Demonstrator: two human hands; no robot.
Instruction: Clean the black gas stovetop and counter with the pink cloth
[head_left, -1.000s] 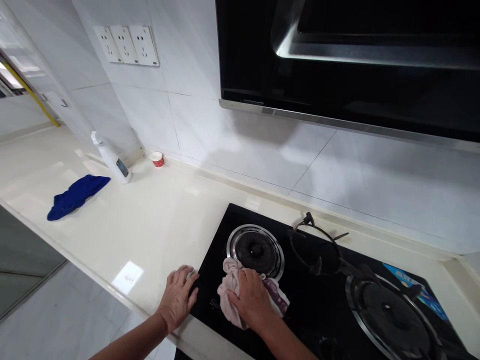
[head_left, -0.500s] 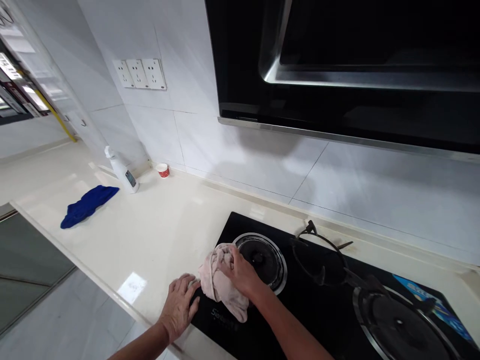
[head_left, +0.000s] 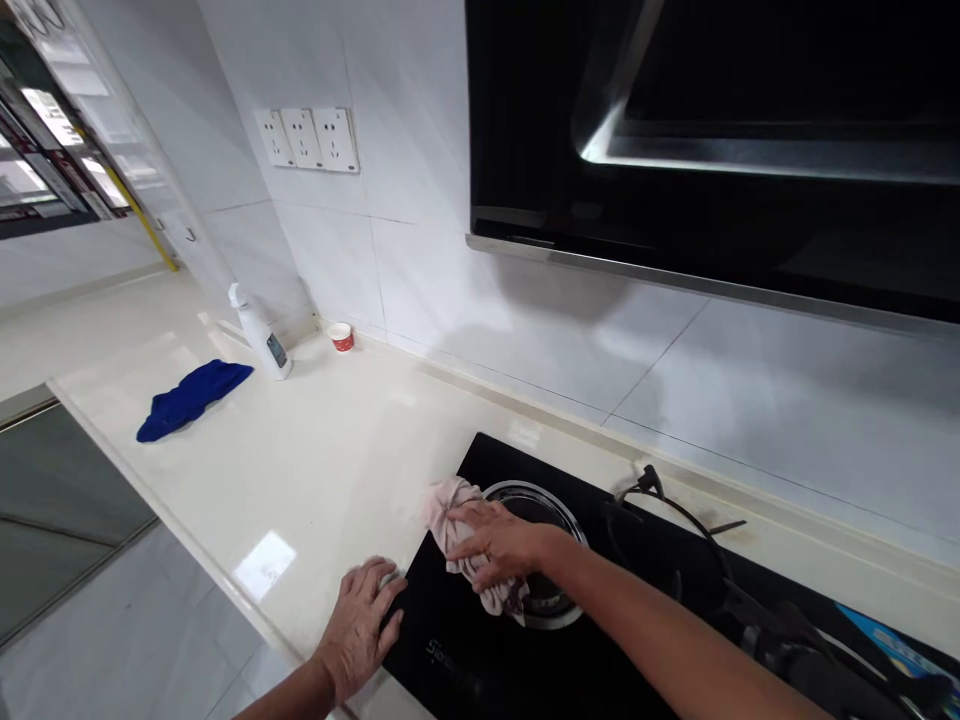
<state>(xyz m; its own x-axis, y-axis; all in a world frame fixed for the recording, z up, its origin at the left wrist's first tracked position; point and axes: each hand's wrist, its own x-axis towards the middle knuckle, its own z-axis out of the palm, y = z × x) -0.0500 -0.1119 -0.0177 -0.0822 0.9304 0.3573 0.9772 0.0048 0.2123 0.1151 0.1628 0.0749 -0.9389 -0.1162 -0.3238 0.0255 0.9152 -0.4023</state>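
Note:
Under my right hand [head_left: 495,542] is a crumpled pale pink cloth [head_left: 448,500], gripped with the fingers spread across its top. The cloth lies at the left rim of the near burner [head_left: 568,510] on a black glass cooktop [head_left: 540,665], partly covering that burner. My left hand [head_left: 360,622] rests with its fingers apart at the cooktop's left edge, partly on the pale counter [head_left: 337,470]. It holds nothing.
A black pan support [head_left: 701,530] lies on the cooktop's right part. Farther left on the counter are a blue cloth [head_left: 193,397], a white spray bottle [head_left: 260,338] and a small red-and-white cup [head_left: 341,339]. A black range hood [head_left: 675,235] overhangs the cooktop.
My right hand has moved the pink cloth up toward the burner's rim, and its fingers have flattened over it. My left hand stays at the cooktop edge. The view has shifted left.

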